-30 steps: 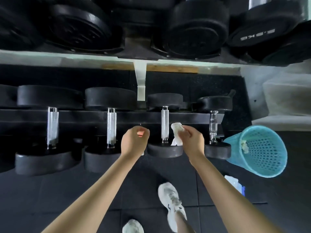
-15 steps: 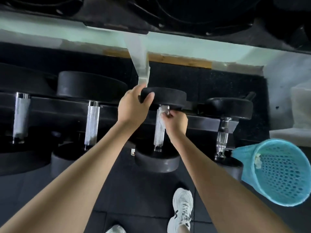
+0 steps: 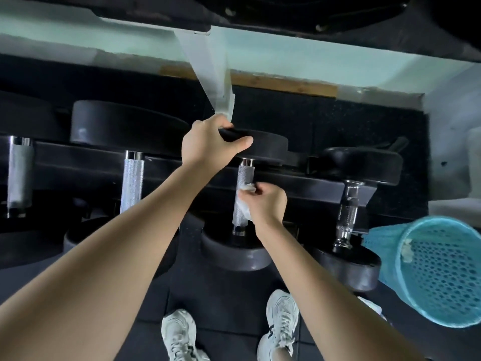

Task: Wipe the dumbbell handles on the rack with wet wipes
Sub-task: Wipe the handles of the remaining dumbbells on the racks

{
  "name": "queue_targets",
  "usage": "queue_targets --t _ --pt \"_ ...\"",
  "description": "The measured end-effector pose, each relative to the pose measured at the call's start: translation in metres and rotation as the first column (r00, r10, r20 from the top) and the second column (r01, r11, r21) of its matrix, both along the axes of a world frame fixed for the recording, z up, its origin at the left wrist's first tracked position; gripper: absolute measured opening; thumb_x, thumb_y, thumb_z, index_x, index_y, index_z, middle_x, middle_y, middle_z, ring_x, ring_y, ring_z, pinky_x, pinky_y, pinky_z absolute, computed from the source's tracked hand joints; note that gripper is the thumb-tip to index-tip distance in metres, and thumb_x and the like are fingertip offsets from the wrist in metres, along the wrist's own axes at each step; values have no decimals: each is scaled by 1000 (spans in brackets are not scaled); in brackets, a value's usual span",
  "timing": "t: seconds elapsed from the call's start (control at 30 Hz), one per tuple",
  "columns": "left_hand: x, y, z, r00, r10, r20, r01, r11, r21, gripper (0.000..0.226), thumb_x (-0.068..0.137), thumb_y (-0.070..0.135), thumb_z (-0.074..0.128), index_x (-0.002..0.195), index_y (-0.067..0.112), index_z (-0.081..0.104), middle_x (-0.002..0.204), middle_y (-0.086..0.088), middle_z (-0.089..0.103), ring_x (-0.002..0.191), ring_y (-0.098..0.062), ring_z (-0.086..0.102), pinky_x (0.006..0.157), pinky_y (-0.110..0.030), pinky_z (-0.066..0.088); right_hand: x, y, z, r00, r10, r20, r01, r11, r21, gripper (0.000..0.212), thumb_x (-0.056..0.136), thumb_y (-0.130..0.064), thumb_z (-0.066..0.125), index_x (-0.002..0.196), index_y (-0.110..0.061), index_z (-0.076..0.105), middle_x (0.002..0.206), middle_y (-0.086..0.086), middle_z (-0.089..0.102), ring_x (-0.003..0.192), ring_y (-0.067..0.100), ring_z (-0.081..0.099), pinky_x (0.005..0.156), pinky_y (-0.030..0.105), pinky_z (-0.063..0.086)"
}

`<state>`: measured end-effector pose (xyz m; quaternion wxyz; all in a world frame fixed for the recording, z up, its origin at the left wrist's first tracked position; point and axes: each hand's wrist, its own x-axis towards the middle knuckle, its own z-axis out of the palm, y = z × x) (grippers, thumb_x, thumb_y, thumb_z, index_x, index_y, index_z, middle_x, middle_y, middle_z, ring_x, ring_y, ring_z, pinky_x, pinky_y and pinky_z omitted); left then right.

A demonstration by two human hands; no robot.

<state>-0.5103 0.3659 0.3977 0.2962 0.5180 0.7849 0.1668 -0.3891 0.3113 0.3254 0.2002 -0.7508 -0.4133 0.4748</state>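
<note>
Our left hand (image 3: 208,142) grips the far weight head (image 3: 263,147) of a dumbbell on the rack (image 3: 299,186). Our right hand (image 3: 265,201) clasps a wet wipe (image 3: 243,201) against its handle (image 3: 240,183).

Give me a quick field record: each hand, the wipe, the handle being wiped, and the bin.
left hand: grips the far dumbbell head
right hand: holds the wet wipe against the handle
handle: knurled, third of four visible from the left, wipe at its middle
basket: blue, on the floor at right, crumpled wipe inside
</note>
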Motion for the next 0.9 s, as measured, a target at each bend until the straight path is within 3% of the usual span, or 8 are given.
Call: queue_targets --t 0.1,0.27,0.4,0.53,0.7,0.8,0.9 --pt "-3 -1 -4 1000 -24 -5 24 999 23 41 72 59 66 100 30 59 106 0 62 89 -15 58 58 -20 33 0 -9 -2 998 -45 -39 47 997 60 20 78 -18 73 65 -7 64 56 -5 57 54 7 51 52 22 46" --pt "-6 1 -2 998 -57 -1 57 998 39 41 73 59 66 98 28 58 109 -1 61 89 -16 57 64 -24 33 13 -36 -9 995 79 64 -83 994 68 42 83 -21 68 50 -9 46 47 -1 41 50 13 38 46 23 29" --pt "-6 2 1 995 -102 -23 102 994 39 40 75 59 65 96 27 56 107 -1 55 84 -16 51 57 -24 31 15 -47 -11 983 139 119 -147 987 59 41 86 -22 63 52 -4 49 50 4 47 52 15 43 45 22 30" --pt "-13 8 -1 985 -166 -54 169 985 45 40 72 62 65 89 28 53 107 0 57 90 -19 55 65 -26 34 6 3 -1 999 -31 -24 36 973 230 23 83 -18 71 65 -4 66 61 0 64 62 12 61 58 22 48" --pt "-18 17 -1 971 -232 -49 234 972 30 44 71 60 69 86 20 59 92 3 62 81 -15 57 67 -28 43 3 32 -4 988 -29 -150 62 973 220 16 77 -18 78 79 -4 72 79 9 73 82 24 70 79 42 57" --pt "-17 19 -1 973 -230 -11 230 973 24 45 69 59 72 86 19 61 84 4 64 68 -15 60 70 -30 51 8 25 -11 981 -15 -191 59 972 227 23 78 -21 77 77 1 69 80 14 72 78 22 69 73 36 56" --pt "-17 19 -1 970 -244 -7 244 969 29 47 68 58 72 87 17 62 78 6 62 75 -22 67 71 -34 58 12 12 -15 980 56 -189 -10 973 232 27 79 -21 76 76 5 67 76 14 71 73 22 69 69 33 55"
